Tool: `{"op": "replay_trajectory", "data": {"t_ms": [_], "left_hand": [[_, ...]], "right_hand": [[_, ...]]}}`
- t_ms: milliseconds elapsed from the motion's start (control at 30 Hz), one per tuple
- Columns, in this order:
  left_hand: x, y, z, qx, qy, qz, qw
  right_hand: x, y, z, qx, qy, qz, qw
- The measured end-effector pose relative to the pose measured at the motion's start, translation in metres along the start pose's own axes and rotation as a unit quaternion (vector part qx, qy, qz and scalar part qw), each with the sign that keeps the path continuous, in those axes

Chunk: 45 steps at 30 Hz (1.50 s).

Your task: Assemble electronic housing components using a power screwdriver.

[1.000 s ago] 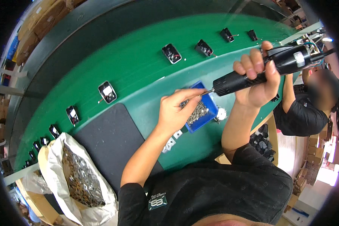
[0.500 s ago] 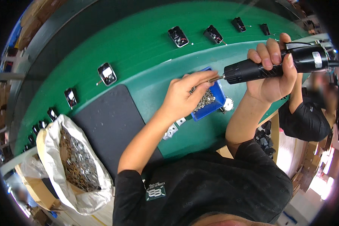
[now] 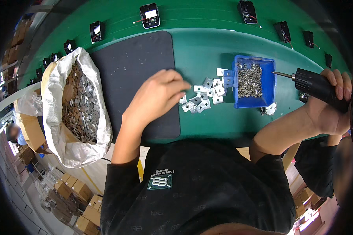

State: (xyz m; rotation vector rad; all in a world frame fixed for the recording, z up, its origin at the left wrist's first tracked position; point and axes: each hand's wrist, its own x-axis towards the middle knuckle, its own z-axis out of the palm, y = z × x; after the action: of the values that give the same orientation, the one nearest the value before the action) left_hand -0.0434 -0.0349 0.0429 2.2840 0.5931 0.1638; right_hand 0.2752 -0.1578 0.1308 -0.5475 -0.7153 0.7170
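Observation:
My right hand (image 3: 332,105) is wrapped round a black electric screwdriver (image 3: 315,84) at the right, its thin bit pointing left. The bit's tip is beside the right wall of a blue plastic bin (image 3: 268,82). Small silver screws (image 3: 250,81) fill much of that bin. My left hand (image 3: 159,94) hovers over the black mat (image 3: 121,58), fingers bent and apart, slightly blurred; I see nothing in them. Just right of its fingertips, square metal plates with centre holes (image 3: 205,96) lie in a loose pile, left of the bin.
A white woven sack (image 3: 53,113) of small metal parts (image 3: 82,107) stands at the left. Black housings with wires (image 3: 150,15) line the green conveyor belt (image 3: 200,15) at the back. A round white part (image 3: 271,108) sits by the bin. Another person (image 3: 315,164) is at the right.
My left hand has left the screwdriver's bit and moved left, over the mat. The screwdriver has shifted right in my right hand. My view has turned, showing the plates fully.

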Motion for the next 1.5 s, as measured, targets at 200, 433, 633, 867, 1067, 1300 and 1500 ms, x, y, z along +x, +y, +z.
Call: {"op": "replay_trajectory", "data": {"t_ms": [200,433,633,867,1067,1300,1500], "left_hand": [[-0.015,0.004,0.006,0.013,-0.037,-0.007,0.999],[0.002,0.007,0.002,0.098,-0.097,0.006,0.99],[0.048,-0.007,-0.001,0.099,0.006,0.036,0.994],[0.159,-0.001,-0.01,0.073,0.116,0.082,0.987],[0.222,-0.011,0.008,0.094,0.209,0.09,0.969],[0.238,-0.02,0.029,0.116,0.244,0.069,0.96],[0.251,-0.022,0.034,0.057,0.237,0.02,0.97]], "right_hand": [[0.002,0.005,0.009,-0.052,0.055,-0.035,0.997],[-0.002,0.002,-0.006,-0.002,-0.022,-0.003,1.0],[-0.002,-0.006,-0.009,-0.012,-0.019,-0.022,0.999],[-0.004,-0.011,-0.011,-0.035,-0.018,-0.038,0.999],[-0.013,-0.02,-0.011,-0.046,0.007,-0.067,0.997],[-0.009,-0.015,-0.004,-0.086,0.065,-0.107,0.988],[-0.003,-0.006,-0.004,-0.094,0.085,-0.116,0.985]]}}
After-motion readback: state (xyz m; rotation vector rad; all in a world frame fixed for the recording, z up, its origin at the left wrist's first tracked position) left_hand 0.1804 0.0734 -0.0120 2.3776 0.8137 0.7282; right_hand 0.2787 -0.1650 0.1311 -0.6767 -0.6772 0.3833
